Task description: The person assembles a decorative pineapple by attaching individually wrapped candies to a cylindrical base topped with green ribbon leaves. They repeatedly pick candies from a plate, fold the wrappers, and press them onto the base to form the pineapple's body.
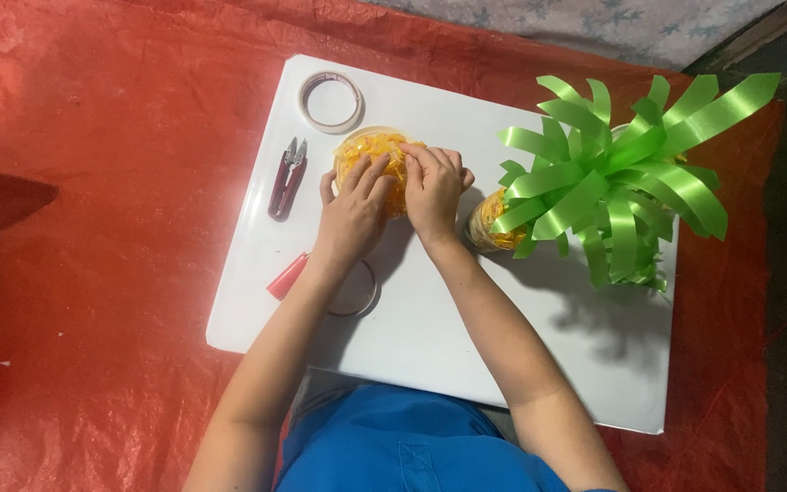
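Both hands on the yellow ribbon-covered piece (377,169), upper centre of the frame, resting on the white board (430,337). Left hand (352,214) lies over its lower left side, fingers spread and curved across the yellow loops, thumb hooked round the left edge. Right hand (432,187) covers its right side, fingers bent and pressed down together onto the loops. Neither hand lifts it; both press and cup it against the board.

Around it:
- roll of tape (330,101), just above the piece, upper left part of the board
- small snips (287,178) with dark handles, left of the left hand, lying flat
- red object (287,276) near the left wrist, partly under the forearm; can't tell what it is
- thin ring (359,296) on the board under the left forearm, partly hidden
- finished piece to the right: yellow ribbon body (494,228) with a big green ribbon crown (612,182), lying near the right hand, not touching it

The board sits on a red sheet (93,228).
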